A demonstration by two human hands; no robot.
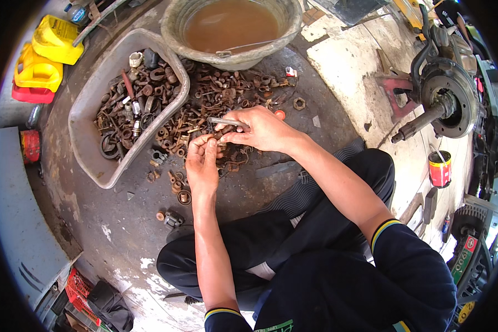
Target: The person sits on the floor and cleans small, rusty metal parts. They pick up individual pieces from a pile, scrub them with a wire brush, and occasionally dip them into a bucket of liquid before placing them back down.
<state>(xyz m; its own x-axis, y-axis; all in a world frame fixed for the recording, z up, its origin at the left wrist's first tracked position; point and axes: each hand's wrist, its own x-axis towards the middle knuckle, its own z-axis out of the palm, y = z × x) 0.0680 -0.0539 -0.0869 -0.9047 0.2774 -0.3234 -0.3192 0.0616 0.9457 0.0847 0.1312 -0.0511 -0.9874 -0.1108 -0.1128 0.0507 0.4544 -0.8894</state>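
Both hands meet above a heap of rusty bolts, nuts and washers (pixel 226 89) on the floor. My right hand (pixel 265 130) grips a slim grey metal rod (pixel 229 121), which points left. A rusty bolt-like piece (pixel 223 133) lies between the hands, its far end partly covered by fingers. My left hand (pixel 203 162) pinches the lower end of this piece between thumb and fingers. Left of the heap stands a grey plastic tub (pixel 83 133) with more rusty hardware and a red-handled tool (pixel 127 84). A large hex nut (pixel 299 103) lies apart on the right.
A bucket of brown water (pixel 232 62) stands beyond the heap. Yellow plastic jugs (pixel 58 39) are at far left. At right are a vehicle hub and shaft (pixel 448 99), a red stand (pixel 398 93) and a red can (pixel 440 172). Small parts (pixel 174 218) lie near my knee.
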